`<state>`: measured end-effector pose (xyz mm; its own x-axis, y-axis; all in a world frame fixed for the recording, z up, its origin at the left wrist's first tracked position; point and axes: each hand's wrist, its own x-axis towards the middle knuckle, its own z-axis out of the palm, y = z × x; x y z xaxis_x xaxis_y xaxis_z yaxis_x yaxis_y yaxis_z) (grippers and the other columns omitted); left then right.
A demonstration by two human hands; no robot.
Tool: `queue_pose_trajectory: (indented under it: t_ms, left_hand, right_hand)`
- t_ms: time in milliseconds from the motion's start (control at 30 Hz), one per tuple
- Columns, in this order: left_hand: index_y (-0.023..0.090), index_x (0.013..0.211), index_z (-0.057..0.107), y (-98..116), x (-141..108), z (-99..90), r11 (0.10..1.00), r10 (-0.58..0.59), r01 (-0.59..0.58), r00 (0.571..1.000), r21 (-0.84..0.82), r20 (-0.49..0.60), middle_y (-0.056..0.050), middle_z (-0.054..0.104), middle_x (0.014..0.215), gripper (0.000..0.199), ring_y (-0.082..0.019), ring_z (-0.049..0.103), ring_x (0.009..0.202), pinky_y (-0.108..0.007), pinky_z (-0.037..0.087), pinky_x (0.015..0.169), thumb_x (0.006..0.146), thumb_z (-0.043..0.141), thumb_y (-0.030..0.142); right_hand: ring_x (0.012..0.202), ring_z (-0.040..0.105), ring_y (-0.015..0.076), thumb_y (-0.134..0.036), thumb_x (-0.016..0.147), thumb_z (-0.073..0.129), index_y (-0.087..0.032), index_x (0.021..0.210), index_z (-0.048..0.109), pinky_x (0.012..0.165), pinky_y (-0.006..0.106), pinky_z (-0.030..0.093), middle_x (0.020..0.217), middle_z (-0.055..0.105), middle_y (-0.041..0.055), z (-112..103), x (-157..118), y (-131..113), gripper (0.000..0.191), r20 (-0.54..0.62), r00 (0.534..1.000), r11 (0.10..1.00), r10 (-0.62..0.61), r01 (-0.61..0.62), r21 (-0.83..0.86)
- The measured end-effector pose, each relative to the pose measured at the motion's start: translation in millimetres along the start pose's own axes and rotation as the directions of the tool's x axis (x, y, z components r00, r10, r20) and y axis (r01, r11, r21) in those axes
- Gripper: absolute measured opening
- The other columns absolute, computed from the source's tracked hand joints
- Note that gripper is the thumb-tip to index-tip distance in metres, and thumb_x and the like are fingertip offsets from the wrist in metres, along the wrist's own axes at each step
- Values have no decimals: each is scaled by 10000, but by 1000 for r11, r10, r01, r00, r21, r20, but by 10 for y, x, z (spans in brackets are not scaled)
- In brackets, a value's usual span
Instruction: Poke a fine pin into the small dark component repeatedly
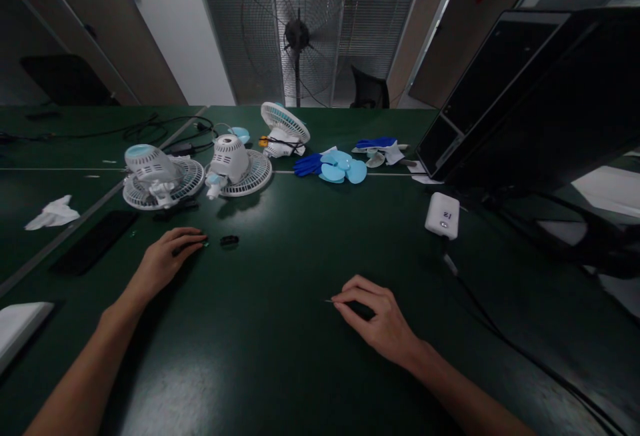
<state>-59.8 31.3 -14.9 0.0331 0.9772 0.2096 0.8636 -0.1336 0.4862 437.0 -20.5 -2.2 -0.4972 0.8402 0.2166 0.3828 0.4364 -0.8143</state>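
Note:
My left hand (pixel 167 259) is at the left of the dark green table, its thumb and fingers closed in a pinch. A tiny teal piece (pixel 206 244) shows at those fingertips, too small to identify. Just right of it lies a small black object (pixel 229 241) on the tabletop. Lower and to the right, my right hand (pixel 373 316) pinches a thin, short metallic sliver (pixel 328 301) that points left; its kind cannot be made out. Beyond my left hand, two white fan heads (pixel 163 179) (pixel 239 168) rest with their grilles down.
Farther back are another small white fan (pixel 285 129), light blue fan blades (pixel 343 168) and blue gloves (pixel 307 165). A white power bank (pixel 443 215) with a cable sits at right near a large monitor (pixel 540 96). A black slab (pixel 95 243) and crumpled tissue (pixel 53 213) lie left.

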Motion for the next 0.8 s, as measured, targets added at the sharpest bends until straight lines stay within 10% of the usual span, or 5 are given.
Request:
queue_pose_trajectory:
  t_ms: [800]
  left_hand:
    - [191,1106,738,579,54,236,904,-253,197,962,-378,-102,-98,784,1102,608,-296,743,1017,-413,591,935,768,749,696]
  right_hand:
    - [869,700,181,-248,1015,636,-226,1058,775,776,316,579,992,711,48,9,-5,-28,148,-2,1000,999,-10,10,-32]
